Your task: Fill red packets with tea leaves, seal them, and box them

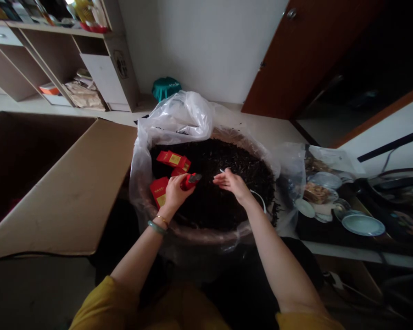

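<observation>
My left hand (176,191) is closed around a small red packet (189,182). Dark leafy material, like loose tea, shows at its open end. To its right, my right hand (232,184) hovers over the dark leaves (223,153) with its fingers held together. A thin white thing (222,171) pokes out by the thumb; its kind is unclear. The leaves fill a large round tub lined with a clear plastic bag (189,114). On them at the left lie a red and yellow box (172,158) and another red box (159,190).
An open cardboard carton (65,188) stands at the left, close to the tub. Dishes, including a pale plate (363,225), sit on a low surface at the right. Behind are a teal bag (165,88), a shelf unit (105,78) and a brown door (296,55).
</observation>
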